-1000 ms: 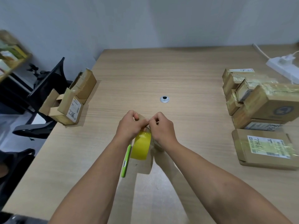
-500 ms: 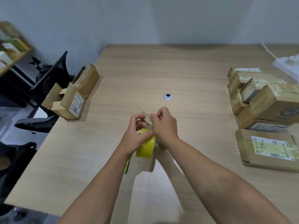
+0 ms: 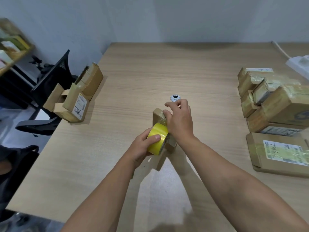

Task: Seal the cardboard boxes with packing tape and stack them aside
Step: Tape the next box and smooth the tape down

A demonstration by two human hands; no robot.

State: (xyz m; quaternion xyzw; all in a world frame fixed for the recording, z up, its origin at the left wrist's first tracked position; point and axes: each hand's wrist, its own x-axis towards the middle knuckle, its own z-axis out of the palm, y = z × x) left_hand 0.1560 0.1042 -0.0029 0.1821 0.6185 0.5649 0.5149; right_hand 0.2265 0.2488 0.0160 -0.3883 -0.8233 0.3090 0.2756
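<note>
A small brown cardboard box stands at the table's centre, partly hidden by my hands. My left hand grips a yellow roll of packing tape just in front of the box. A clear strip of tape runs from the roll up over the box's top. My right hand rests on the box's right side, its thumb pressing the tape onto the top and its fingers curled above.
Open unsealed boxes stand at the table's left edge. A pile of taped boxes sits at the right, with a flat labelled parcel in front. A cable grommet lies behind my hands. A white power strip sits far right.
My left hand has pulled the roll down and toward me, drawing tape over the box top. My right hand moved onto the box. The green cutter by my left forearm is no longer visible.
</note>
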